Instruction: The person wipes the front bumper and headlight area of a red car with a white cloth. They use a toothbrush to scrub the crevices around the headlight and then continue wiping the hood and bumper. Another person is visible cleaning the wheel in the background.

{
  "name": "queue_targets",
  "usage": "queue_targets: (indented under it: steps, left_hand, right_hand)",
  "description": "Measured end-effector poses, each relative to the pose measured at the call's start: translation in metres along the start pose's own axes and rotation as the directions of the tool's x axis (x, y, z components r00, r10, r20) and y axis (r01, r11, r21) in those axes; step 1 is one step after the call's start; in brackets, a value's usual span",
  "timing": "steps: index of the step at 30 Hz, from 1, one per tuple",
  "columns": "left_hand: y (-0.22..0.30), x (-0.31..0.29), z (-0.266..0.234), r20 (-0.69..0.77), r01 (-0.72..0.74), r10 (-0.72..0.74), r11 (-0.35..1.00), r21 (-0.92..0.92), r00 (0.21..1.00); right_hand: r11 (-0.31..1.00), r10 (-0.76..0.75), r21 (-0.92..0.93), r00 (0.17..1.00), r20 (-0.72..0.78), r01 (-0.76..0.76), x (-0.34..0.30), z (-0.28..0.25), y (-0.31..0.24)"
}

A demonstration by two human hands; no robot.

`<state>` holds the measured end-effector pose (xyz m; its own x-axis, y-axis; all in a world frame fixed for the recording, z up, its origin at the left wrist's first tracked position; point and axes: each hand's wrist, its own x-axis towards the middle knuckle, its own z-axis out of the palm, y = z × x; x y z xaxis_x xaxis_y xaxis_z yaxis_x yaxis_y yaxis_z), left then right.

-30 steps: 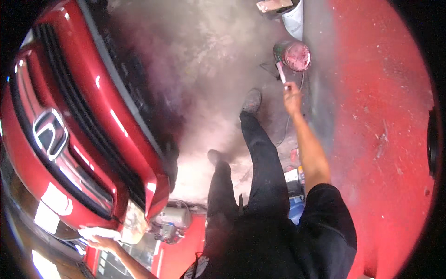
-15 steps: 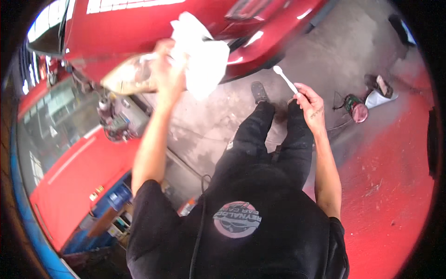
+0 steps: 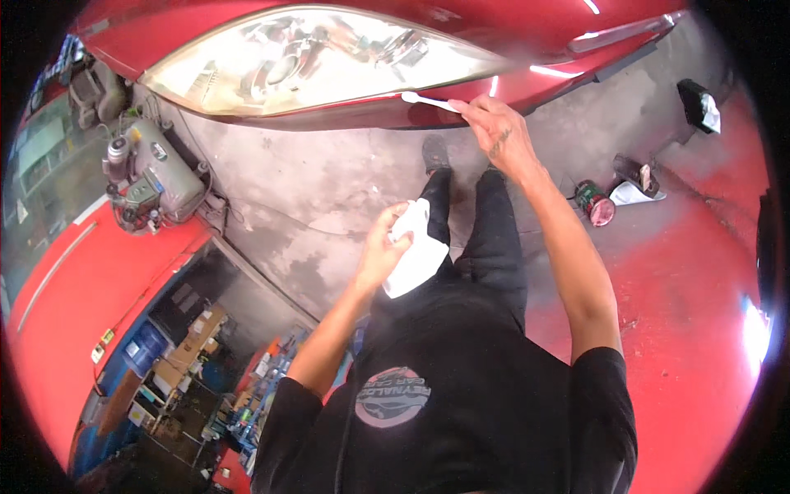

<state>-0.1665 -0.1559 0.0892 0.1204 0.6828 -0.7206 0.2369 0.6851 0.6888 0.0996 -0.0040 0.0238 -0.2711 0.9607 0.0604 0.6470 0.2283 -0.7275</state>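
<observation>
White sheet (image 3: 424, 257) over dark-trousered legs (image 3: 497, 235), pinched in left hand (image 3: 383, 247) | right hand (image 3: 498, 136): fingers closed on white round-tipped tool (image 3: 434, 102), tip at lower edge of headlight (image 3: 329, 70), contact unclear | far left: grey compressor (image 3: 171, 171) on floor (image 3: 288, 177).

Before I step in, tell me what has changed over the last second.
The left hand has come down away from the headlight with its white cloth. The right hand has moved from near the can to the headlight's lower edge with its slim white tool; contact is unclear. Both hands kept their hold, and the can stays on the floor.
</observation>
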Motion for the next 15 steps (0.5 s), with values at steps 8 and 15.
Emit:
queue_targets:
  steps: [8,15]
  left_hand:
    - [0.021,-0.011,-0.019,-0.070,0.051,-0.057,0.994,-0.092,0.996]
    - [0.023,0.005,-0.013,-0.111,0.018,-0.037,0.987,-0.162,0.993]
  right_hand:
    - [0.994,-0.064,-0.082,0.997,0.045,0.068,0.023,-0.003,0.011]
    - [0.974,-0.127,-0.163,0.976,0.179,0.157,0.038,0.005,-0.009]
